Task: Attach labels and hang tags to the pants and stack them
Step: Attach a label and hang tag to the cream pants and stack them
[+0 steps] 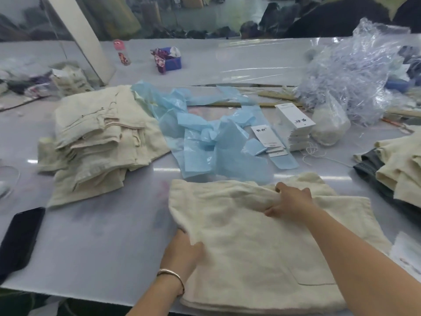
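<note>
**Both hands on cream pants at near tabletop edge**

Folded cream linen pants (262,242) flat on grey tabletop (102,236). Left hand (182,252) gripping left edge, fingers tucked under cloth. Right hand (291,201) pinching a raised fold near the top, fingers curled. Behind pants: crumpled blue plastic sheets (209,137), white hang tags (293,124). Far left of pants: stack of cream pants (98,137), black phone (20,238).
</note>
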A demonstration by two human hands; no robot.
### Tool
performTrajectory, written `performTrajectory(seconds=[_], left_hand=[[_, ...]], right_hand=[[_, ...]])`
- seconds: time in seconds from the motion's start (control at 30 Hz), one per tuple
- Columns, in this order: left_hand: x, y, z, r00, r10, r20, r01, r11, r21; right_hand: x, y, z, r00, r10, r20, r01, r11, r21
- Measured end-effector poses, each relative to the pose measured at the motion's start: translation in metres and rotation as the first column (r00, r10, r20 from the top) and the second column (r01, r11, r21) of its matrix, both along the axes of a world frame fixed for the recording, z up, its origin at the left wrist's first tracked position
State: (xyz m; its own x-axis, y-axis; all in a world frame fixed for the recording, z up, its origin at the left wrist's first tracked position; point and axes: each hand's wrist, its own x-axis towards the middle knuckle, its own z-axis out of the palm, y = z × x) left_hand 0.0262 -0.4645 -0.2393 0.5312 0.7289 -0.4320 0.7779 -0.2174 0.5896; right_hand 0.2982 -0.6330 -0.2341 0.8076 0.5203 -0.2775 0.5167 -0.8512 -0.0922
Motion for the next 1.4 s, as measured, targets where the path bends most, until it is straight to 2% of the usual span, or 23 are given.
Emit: performTrajectory(seconds=[0.17,0.33,0.47,0.53,0.6,0.73,0.87,1.03,1.2,1.3,1.37,1.4], left_hand=[[0.024,-0.030,0.025,0.960,-0.276,0.034,0.278,0.956,-0.088],[0.039,-0.068,0.059,0.882,-0.451,0.138,0.465,0.880,-0.095],[0.061,-0.102,0.097,0.769,-0.581,0.266,0.599,0.801,0.018],[0.076,-0.120,0.119,0.720,-0.577,0.386,0.628,0.779,-0.006],[0.095,-0.137,0.142,0.684,-0.541,0.490,0.638,0.769,-0.042],[0.144,-0.182,0.180,0.522,-0.526,0.672,0.714,0.700,-0.007],[0.201,-0.246,0.203,0.385,-0.553,0.739,0.753,0.651,0.096],[0.290,-0.314,0.240,0.254,-0.638,0.727,0.662,0.663,0.350],[0.392,-0.349,0.273,0.292,-0.705,0.646,0.515,0.685,0.515],[0.437,-0.355,0.263,0.485,-0.737,0.471,0.417,0.669,0.615],[0.454,-0.361,0.238,0.583,-0.759,0.290,0.399,0.578,0.712],[0.459,-0.366,0.221,0.585,-0.781,0.218,0.426,0.525,0.737]], right_hand=[[-0.038,-0.026,0.002,0.998,-0.066,-0.008,0.066,0.998,0.025],[-0.067,-0.084,0.023,0.973,-0.222,-0.070,0.232,0.949,0.215],[-0.079,-0.140,0.064,0.909,-0.403,-0.107,0.404,0.788,0.466],[-0.084,-0.176,0.090,0.862,-0.496,-0.103,0.456,0.672,0.584],[-0.089,-0.215,0.117,0.802,-0.593,-0.068,0.480,0.572,0.665],[-0.097,-0.297,0.170,0.634,-0.771,0.064,0.463,0.445,0.767],[-0.098,-0.377,0.222,0.501,-0.827,0.255,0.422,0.490,0.763],[-0.062,-0.455,0.278,0.426,-0.816,0.390,0.385,0.554,0.738],[0.027,-0.505,0.311,0.409,-0.811,0.420,0.432,0.577,0.693],[0.089,-0.513,0.291,0.366,-0.776,0.514,0.567,0.623,0.538],[0.115,-0.514,0.257,0.375,-0.737,0.562,0.617,0.651,0.442],[0.122,-0.514,0.236,0.413,-0.718,0.561,0.608,0.676,0.417]])
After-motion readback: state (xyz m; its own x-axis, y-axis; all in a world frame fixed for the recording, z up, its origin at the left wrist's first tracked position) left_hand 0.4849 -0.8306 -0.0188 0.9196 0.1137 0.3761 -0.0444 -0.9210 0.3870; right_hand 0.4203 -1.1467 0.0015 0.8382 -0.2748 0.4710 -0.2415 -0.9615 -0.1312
